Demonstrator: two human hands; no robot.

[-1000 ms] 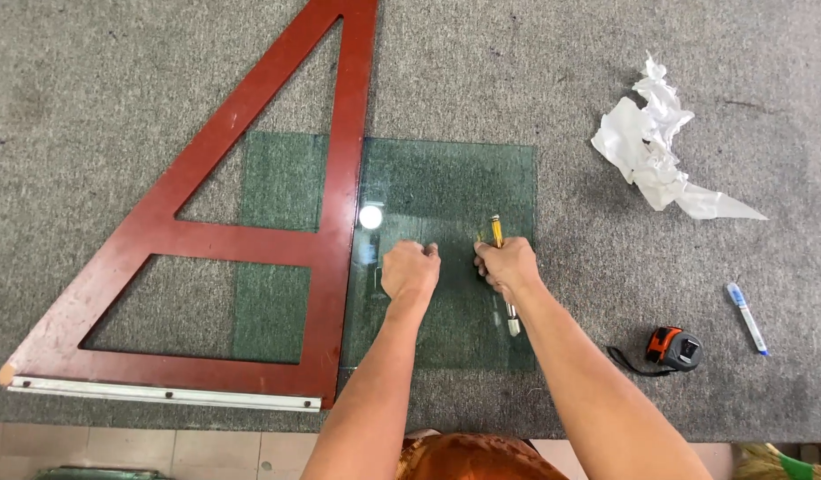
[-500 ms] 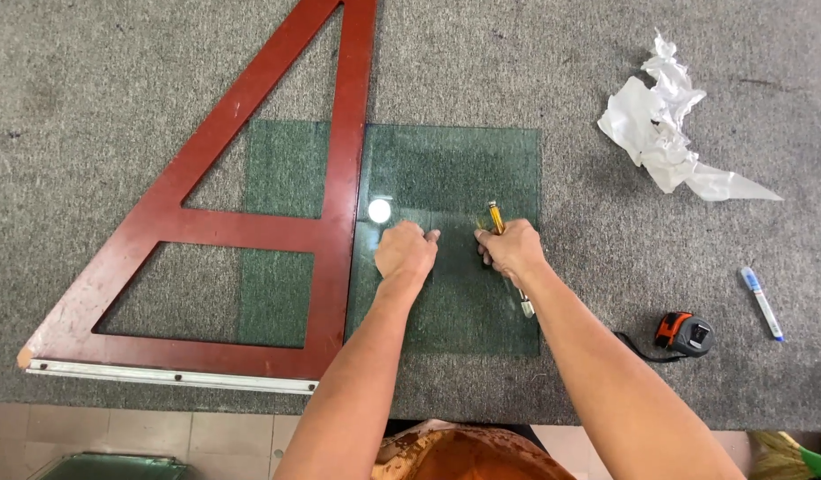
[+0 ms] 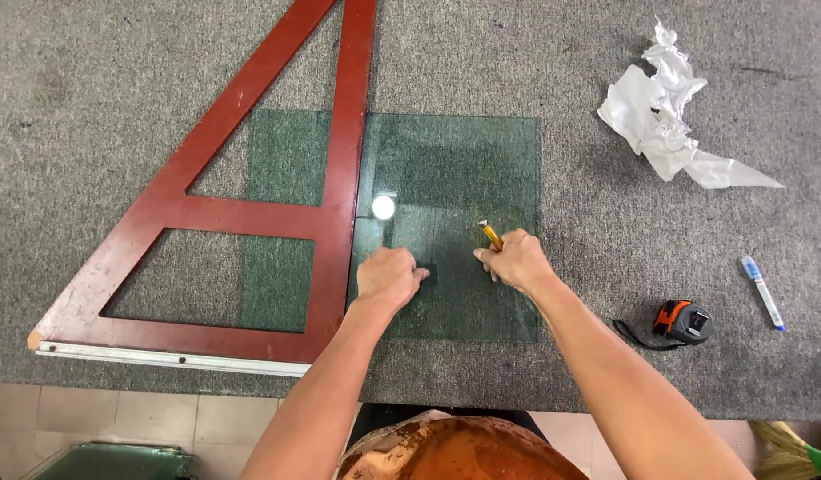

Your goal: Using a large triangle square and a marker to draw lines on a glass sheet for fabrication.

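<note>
Since a moment ago our right hand (image 3: 514, 260), fingers closed on the yellow-tipped glass cutter (image 3: 490, 235), has shifted on the green glass sheet (image 3: 455, 160) beside the red wooden square (image 3: 339, 178), while our left hand (image 3: 388, 276) stays fisted on the glass, so the work continues.

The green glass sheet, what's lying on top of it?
The red wooden triangle square crosses its left part; both hands rest on it, the right holding a yellow-handled cutter. The cutter's far end is hidden.
</note>
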